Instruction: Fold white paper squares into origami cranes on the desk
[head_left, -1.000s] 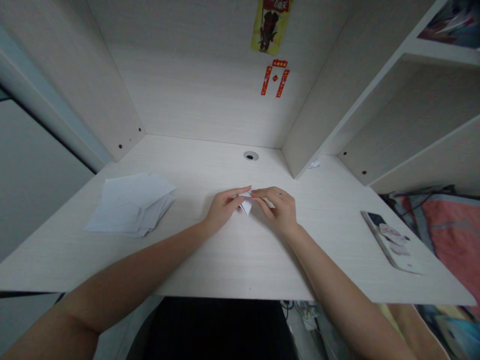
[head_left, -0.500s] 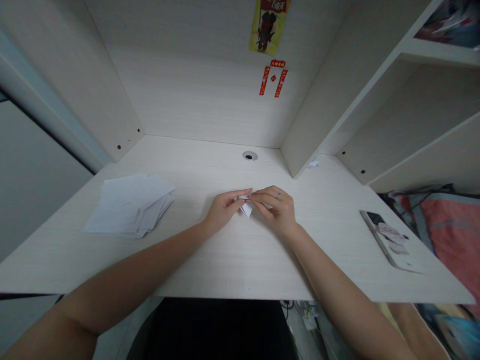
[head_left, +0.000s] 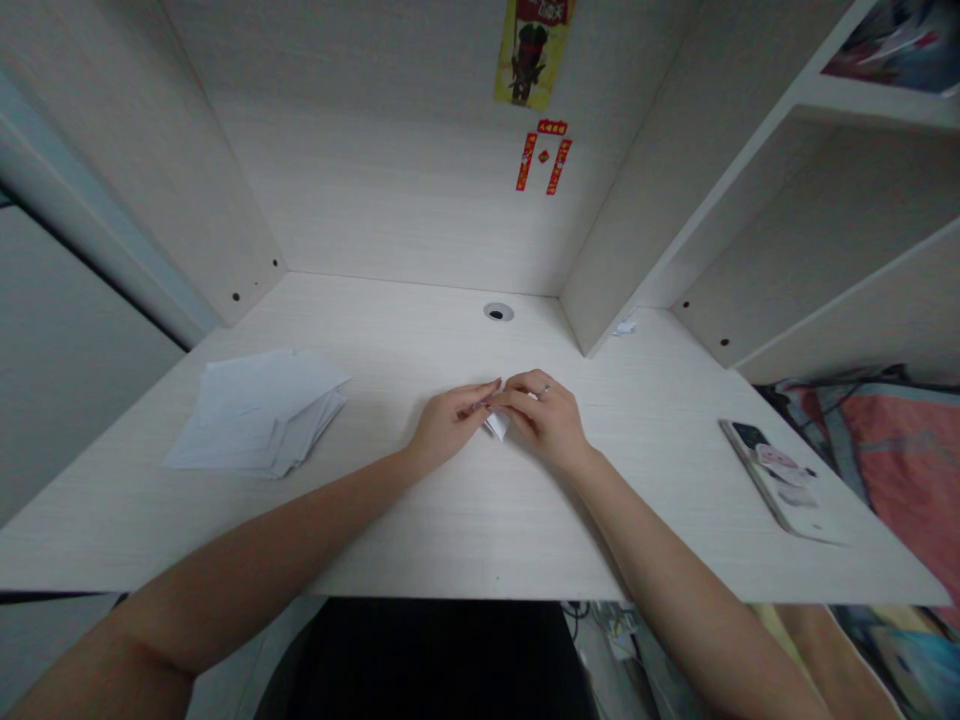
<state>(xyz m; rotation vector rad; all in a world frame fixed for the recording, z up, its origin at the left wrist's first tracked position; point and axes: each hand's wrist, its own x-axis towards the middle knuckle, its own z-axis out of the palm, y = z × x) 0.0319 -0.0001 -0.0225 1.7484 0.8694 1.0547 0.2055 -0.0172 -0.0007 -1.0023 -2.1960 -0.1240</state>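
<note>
Near the middle of the desk, a small folded white paper [head_left: 496, 426] is held between both hands. My left hand [head_left: 450, 420] pinches it from the left, fingers closed. From the right, my right hand [head_left: 546, 415], with a ring on one finger, grips it with thumb and fingertips. The fingers cover most of the paper; a pointed part shows below them. To the left lies a loose stack of white paper sheets [head_left: 247, 415] on the desk.
A phone [head_left: 784, 485] lies at the right of the white desk [head_left: 420, 540]. A round cable hole [head_left: 499, 312] sits near the back panel. An upright divider [head_left: 637, 220] stands at the back right, with a small white scrap [head_left: 625, 328] by its foot.
The fingers of both hands have closed further over the folded paper, so less of it shows. My right hand has shifted slightly left.
</note>
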